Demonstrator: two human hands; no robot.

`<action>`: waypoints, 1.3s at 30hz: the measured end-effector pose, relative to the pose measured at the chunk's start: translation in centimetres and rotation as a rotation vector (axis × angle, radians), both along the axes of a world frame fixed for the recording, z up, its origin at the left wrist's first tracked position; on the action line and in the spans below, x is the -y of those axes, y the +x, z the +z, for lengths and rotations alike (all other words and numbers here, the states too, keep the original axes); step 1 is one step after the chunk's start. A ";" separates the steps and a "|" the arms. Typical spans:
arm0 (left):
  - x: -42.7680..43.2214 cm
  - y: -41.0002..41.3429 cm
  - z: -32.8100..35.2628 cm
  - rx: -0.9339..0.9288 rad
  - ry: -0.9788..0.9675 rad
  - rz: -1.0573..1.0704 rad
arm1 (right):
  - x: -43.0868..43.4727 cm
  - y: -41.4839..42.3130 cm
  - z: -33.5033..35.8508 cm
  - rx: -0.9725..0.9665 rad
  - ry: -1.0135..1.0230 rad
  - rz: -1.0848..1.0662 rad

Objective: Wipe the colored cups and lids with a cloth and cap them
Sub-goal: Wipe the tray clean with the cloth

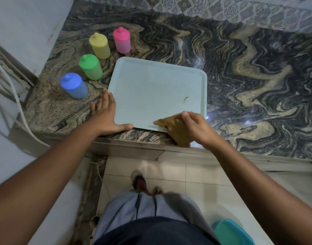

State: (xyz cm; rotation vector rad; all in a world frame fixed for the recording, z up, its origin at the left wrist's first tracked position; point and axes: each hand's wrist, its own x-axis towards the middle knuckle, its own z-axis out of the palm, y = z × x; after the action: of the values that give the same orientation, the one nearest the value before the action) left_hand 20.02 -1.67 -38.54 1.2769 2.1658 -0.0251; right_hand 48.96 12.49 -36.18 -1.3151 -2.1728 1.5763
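Four capped cups stand in a curved row at the counter's left: blue point(74, 85), green point(91, 67), yellow point(99, 45) and pink point(122, 42), each with a spouted lid on it. A pale blue tray point(157, 85) lies flat beside them. My left hand point(105, 114) rests spread against the tray's near left corner, thumb along its front edge. My right hand point(192, 126) presses a brown cloth point(176, 128) onto the tray's near right corner. A small yellowish smear point(185, 98) marks the tray.
The marbled stone counter point(240, 76) stretches to the right up to a tiled wall point(222, 7). A white wall and cables point(12, 89) close off the left. Below the counter edge are floor tiles, my feet, and a teal container point(233, 232).
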 end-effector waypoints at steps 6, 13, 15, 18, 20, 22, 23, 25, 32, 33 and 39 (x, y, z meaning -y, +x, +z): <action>-0.3 0.5 0.0 -0.014 0.041 -0.035 | -2.8 -1.2 0.6 -0.206 -0.391 -0.474; -1.7 0.4 -1.1 -0.089 0.164 0.052 | -11.2 -2.3 1.9 -0.175 0.047 -0.516; -2.0 0.3 -1.3 -0.115 0.150 0.065 | -13.6 -3.6 1.7 -0.150 0.223 -0.467; -2.2 0.3 -1.2 -0.093 0.115 0.080 | -15.9 -5.8 0.6 -0.012 0.477 -0.331; -2.3 0.2 -0.8 -0.043 0.079 0.072 | -16.7 -6.9 -0.7 0.130 0.560 -0.121; -2.5 -0.1 -0.3 -0.002 0.026 0.047 | -16.7 -7.8 -2.2 0.258 0.582 0.115; -2.6 -0.3 -0.2 0.013 -0.002 0.032 | -16.5 -8.1 -2.9 0.317 0.613 0.197; -2.7 -0.5 0.1 0.027 -0.045 0.004 | -15.9 -8.0 -4.2 0.424 0.652 0.278; -2.8 -0.5 0.5 0.024 -0.083 -0.020 | -15.0 -7.0 -4.9 0.448 0.645 0.309; -2.8 -0.5 0.5 0.018 -0.078 -0.020 | -14.9 -7.0 -4.8 0.440 0.631 0.299; -2.7 -0.3 0.5 -0.009 -0.058 -0.011 | -12.9 -5.3 -5.0 0.415 0.596 0.300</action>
State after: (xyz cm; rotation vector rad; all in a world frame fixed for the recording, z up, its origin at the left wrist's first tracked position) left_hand 19.73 0.99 -38.04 1.2587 2.1498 -0.0973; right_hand 43.67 25.42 -41.21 -1.2242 -2.8803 0.6312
